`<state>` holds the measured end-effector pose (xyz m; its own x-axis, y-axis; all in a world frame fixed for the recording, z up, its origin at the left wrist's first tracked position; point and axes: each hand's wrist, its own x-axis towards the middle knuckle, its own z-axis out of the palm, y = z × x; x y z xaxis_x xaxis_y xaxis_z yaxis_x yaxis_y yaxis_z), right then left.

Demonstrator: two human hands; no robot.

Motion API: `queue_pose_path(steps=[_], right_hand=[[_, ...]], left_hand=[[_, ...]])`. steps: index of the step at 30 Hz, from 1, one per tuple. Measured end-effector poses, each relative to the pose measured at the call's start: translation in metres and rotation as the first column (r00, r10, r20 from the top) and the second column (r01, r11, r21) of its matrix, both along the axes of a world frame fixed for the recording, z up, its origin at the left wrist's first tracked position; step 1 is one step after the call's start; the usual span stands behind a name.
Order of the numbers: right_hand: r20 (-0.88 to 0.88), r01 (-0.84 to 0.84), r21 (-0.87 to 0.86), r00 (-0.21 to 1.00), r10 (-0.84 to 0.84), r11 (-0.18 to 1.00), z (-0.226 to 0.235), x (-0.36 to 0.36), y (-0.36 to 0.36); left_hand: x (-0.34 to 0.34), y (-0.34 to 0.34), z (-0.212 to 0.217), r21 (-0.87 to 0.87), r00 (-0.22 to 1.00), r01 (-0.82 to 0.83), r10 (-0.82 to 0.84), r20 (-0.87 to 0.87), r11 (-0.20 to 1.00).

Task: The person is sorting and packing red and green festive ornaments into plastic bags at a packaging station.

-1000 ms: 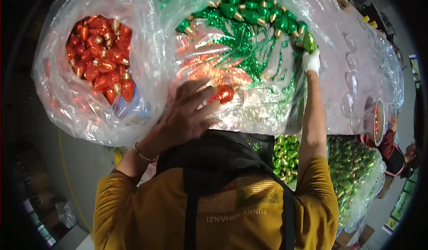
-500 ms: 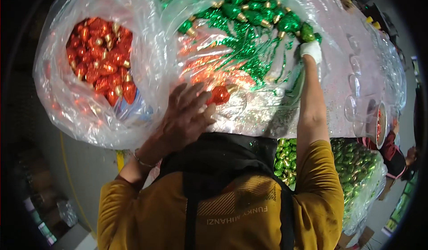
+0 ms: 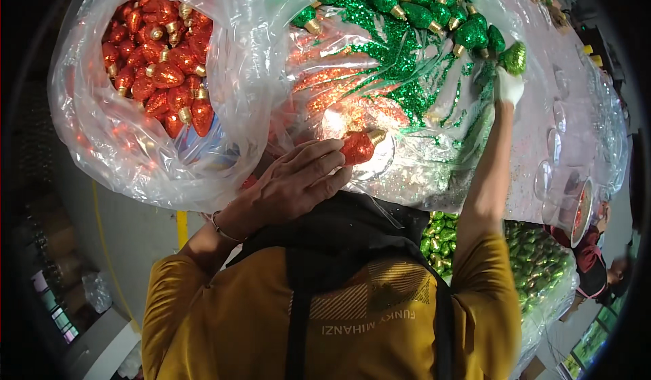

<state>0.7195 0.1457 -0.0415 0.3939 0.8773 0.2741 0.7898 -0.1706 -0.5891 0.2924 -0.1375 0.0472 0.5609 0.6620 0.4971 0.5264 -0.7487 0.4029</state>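
Note:
My left hand is closed on a red glittery bulb-shaped ornament, its gold cap pointing up and right, over the bright spot near the table's front edge. My right hand, in a white glove, is stretched forward and closed on a lighter green glittery bulb ornament. Just left of that hand, several darker green bulb ornaments lie in a clear plastic bag scattered with green glitter. A plastic bag at the left holds several red bulb ornaments.
Clear plastic cups stand along the table's right side, near a round container with red contents. Below the table's edge at the right sits a large bag of green ornaments. Another person is at the far right.
My right hand has moved right with the lighter green ornament, away from the darker pile. My left hand has shifted right with the red ornament. The whole view has shifted slightly.

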Motion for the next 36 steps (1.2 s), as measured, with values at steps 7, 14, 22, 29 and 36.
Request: queue_pose_path(steps=[7,14,22,29,36], right_hand=[[-0.15,-0.751,-0.18,0.659,0.737,0.635,0.145,-0.14,-0.204],[0.243,-0.64,-0.605,0.419,0.875,0.474,0.201,-0.198,-0.225],[-0.15,-0.799,-0.132,0.601,0.785,0.586,0.196,-0.181,-0.249],[-0.354,-0.825,-0.097,0.551,0.756,0.556,0.2,-0.174,-0.264],[-0.331,-0.931,-0.121,0.364,0.871,0.343,0.195,-0.189,-0.237]], left_hand=[[-0.005,0.008,-0.005,0.042,0.997,0.06,-0.062,0.044,0.997],[-0.006,-0.008,0.003,0.053,0.997,0.037,-0.033,-0.065,0.998],[-0.004,0.001,0.021,-0.057,0.98,0.132,-0.139,-0.144,0.99],[-0.009,0.001,0.021,0.051,0.969,0.177,-0.165,-0.181,0.983],[-0.01,-0.002,0.013,0.07,0.993,0.102,-0.097,-0.071,0.992]])
